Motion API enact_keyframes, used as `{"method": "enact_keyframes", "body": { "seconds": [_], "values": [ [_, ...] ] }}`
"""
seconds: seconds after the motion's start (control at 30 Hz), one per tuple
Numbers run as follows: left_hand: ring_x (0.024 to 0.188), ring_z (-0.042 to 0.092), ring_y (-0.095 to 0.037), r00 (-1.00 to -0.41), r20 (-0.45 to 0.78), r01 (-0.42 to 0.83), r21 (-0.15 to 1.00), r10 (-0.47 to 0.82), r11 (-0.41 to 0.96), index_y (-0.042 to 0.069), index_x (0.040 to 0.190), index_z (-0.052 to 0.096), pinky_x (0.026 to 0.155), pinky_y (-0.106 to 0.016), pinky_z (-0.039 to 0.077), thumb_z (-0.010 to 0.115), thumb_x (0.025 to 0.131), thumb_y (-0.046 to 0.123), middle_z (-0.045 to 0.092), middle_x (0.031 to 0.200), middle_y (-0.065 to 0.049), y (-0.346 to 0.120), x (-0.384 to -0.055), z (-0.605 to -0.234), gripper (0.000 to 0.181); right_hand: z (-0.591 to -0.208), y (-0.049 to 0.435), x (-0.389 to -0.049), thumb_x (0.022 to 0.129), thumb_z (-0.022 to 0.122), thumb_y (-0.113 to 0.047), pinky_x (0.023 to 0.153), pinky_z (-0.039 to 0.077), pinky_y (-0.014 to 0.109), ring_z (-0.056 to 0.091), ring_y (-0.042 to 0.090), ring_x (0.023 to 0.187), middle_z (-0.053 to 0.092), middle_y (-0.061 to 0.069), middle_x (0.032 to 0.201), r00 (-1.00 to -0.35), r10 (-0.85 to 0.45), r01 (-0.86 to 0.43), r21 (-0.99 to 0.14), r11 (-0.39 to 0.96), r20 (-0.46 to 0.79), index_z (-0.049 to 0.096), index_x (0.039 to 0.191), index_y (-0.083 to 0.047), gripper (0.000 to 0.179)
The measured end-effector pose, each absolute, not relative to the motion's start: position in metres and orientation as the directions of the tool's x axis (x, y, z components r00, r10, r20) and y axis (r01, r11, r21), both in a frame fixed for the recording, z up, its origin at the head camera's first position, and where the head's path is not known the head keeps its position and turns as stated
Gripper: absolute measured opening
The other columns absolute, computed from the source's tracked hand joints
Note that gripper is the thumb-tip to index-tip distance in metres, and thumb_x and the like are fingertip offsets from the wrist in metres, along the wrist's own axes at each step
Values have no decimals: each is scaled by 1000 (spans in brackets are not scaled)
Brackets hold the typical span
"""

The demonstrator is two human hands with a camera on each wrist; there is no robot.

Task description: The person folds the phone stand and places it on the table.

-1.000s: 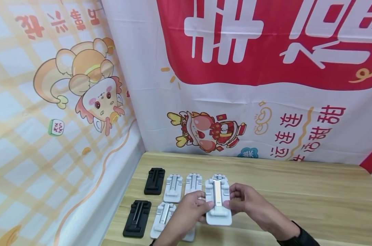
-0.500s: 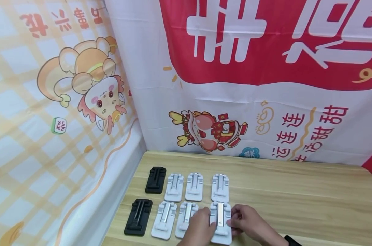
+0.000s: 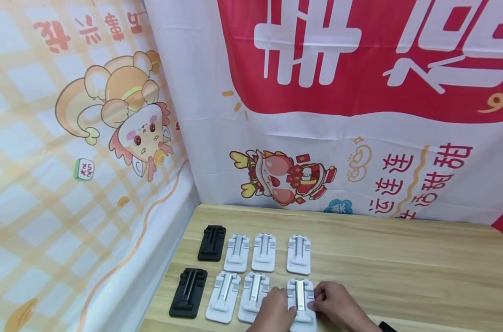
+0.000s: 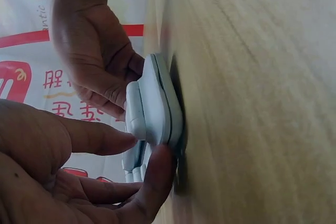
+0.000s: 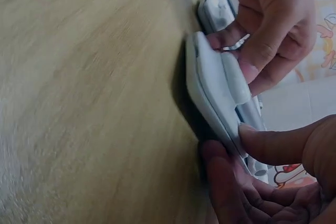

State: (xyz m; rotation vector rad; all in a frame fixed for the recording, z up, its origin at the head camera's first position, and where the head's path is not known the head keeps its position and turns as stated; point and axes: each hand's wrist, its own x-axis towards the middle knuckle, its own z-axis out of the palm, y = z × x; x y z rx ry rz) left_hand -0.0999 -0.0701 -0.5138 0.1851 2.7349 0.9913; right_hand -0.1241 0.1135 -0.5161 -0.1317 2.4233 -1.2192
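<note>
Both hands pinch one white folding phone stand (image 3: pixel 302 316), folded flat, at the front of the right-hand column. My left hand (image 3: pixel 275 310) grips its left edge and my right hand (image 3: pixel 338 304) its right edge. In the left wrist view, the thumb and a finger of the left hand (image 4: pixel 94 166) are on the edge of the stand (image 4: pixel 157 103). The right wrist view has the right hand (image 5: pixel 273 171) with its thumb on top and fingers at the underside. The stand is right at the table surface; whether its whole base touches, I cannot tell.
Folded stands lie in two rows on the wooden table (image 3: pixel 401 267): black ones at the left (image 3: pixel 212 243), (image 3: pixel 188 293), then white ones. A white stand (image 3: pixel 299 254) lies just behind the held one. Printed cloth hangs at the back (image 3: pixel 210 175) and left (image 3: pixel 98 198).
Both hands have lowered the white phone stand from above the rows to the table, then shifted it slightly toward the front, away from the stand behind it. Both still hold it.
</note>
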Motion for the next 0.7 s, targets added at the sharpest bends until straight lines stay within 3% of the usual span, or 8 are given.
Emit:
{"method": "enact_keyframes", "body": {
  "seconds": [0.37,0.53,0.63,0.7],
  "values": [
    [70,54,-23,-954,-206,56,593,219,803,-14,98,64,67,-42,52,67,83,17,49,80,-11,-58,-110,-523,35,-530,120,-123,76,77,-17,52,43,23,51,12,61,56,-1,66,-966,-171,19,-710,704,-196,61,82,-7,20],
    [70,54,-24,-957,-179,100,540,230,835,-11,96,66,65,-41,51,65,85,23,51,80,-12,-61,-107,-521,36,-536,121,-124,79,75,-18,54,44,25,51,13,63,56,-1,69,-966,-186,1,-723,691,-179,60,86,-6,20],
    [88,59,-30,-965,-152,106,521,215,847,-10,114,63,79,-44,52,60,92,29,58,97,-17,-68,-102,-507,45,-531,124,-122,85,70,-26,61,50,29,56,13,71,61,0,79,-979,-157,-20,-705,709,-130,63,97,-7,23],
    [116,52,-38,-975,-107,120,480,193,869,-1,135,54,98,-51,45,50,97,40,56,122,-23,-76,-100,-492,56,-520,131,-122,89,66,-35,72,54,39,61,20,84,66,6,93,-992,-127,-99,-651,752,3,63,109,-5,36]
  ]
}}
